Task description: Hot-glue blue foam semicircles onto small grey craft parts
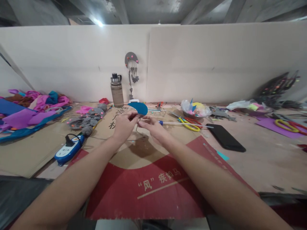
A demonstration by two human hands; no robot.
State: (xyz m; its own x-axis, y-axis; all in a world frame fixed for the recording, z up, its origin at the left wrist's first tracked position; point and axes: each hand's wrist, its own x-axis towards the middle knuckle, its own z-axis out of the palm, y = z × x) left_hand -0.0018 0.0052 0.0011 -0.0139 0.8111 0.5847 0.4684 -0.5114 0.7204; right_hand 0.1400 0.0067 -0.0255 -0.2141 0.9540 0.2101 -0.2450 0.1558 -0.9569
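A blue crescent-shaped felt piece (140, 108) is held up over the cardboard, its lower edge pinched in the fingers of my left hand (125, 124). Close beside it, my right hand (153, 128) has thumb and fingers pressed together just below the crescent. A thin grey string (137, 127) hangs under the fingertips and seems to be pinched by the right hand; the exact contact is hidden. Behind the right hand, a long pale stick (187, 124) with a blue end lies across the cardboard.
Under my hands lies a red-and-brown cardboard sheet (168, 191). Left are a blue power strip (69, 149), grey felt ornaments (92, 118) and felt scraps (35, 111). A bottle (116, 91) stands behind. Right are yellow-handled scissors (189, 124), a phone (225, 137) and a bowl (195, 110).
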